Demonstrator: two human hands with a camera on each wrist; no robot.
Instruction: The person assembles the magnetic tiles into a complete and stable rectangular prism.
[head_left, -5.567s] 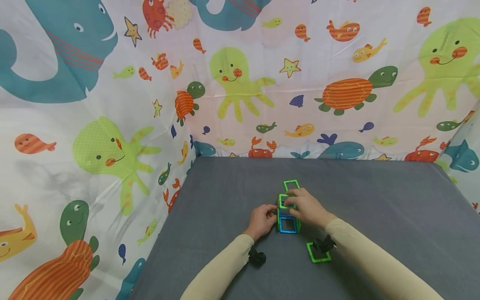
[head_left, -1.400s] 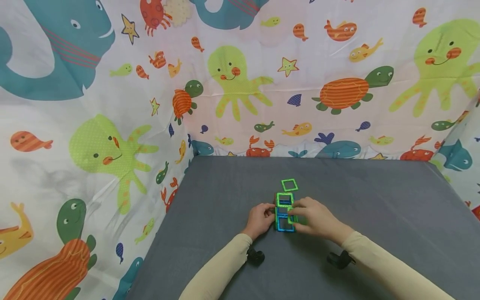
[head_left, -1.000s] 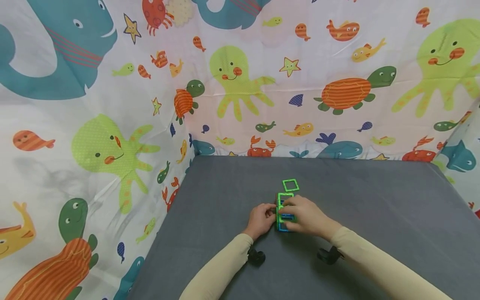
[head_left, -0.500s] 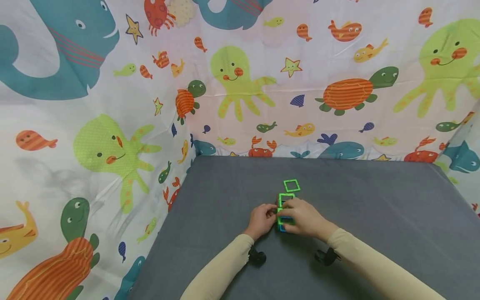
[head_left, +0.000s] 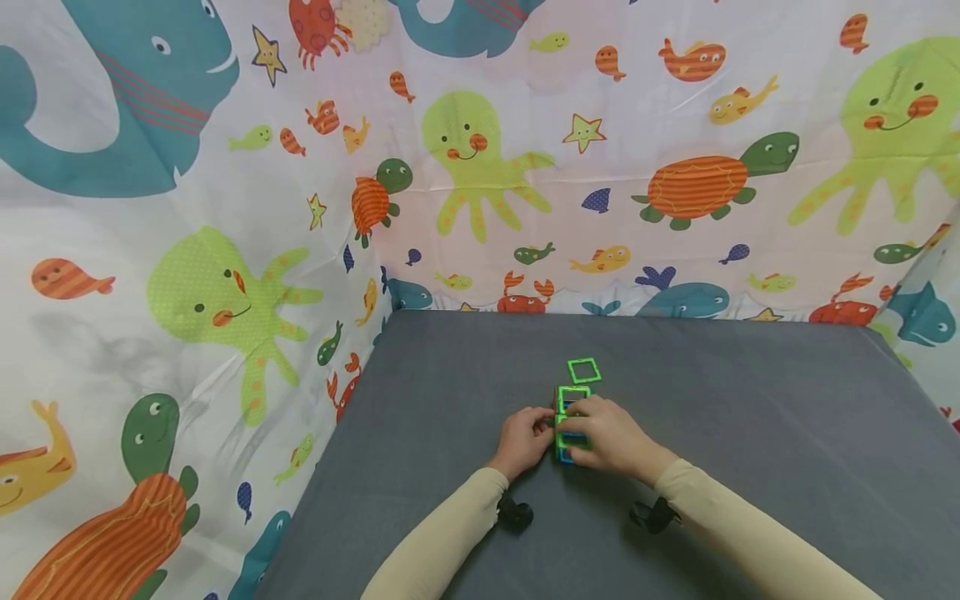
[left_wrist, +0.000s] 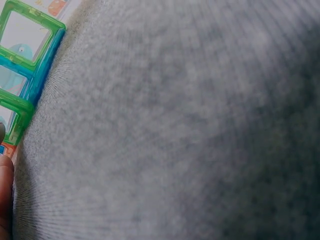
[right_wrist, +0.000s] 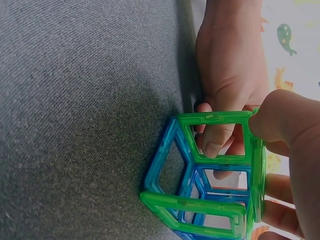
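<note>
A box-like structure of see-through magnetic tiles, green and blue frames (right_wrist: 167, 162), stands on the grey cloth, with a bit of orange at its far end in the left wrist view. My right hand (head_left: 611, 437) is over its near part. Thumb and fingers grip a green square magnetic tile (right_wrist: 257, 175) lying along the top; the thumb is at a corner. On the left side my left hand (head_left: 521, 440) holds the structure's side with curled fingers. Its thumb (right_wrist: 217, 137) shows through a green side frame. My right hand partly hides the structure in the head view.
A loose green square tile (head_left: 582, 360) lies flat just beyond the structure. Grey cloth (head_left: 720, 383) covers the table. A white curtain (head_left: 517, 150) printed with sea animals stands behind and on the left.
The green tile that lay near my right forearm has been picked up and brought onto the structure's near top. My left hand has stayed at the side. Both hands barely moved in the last half second.
</note>
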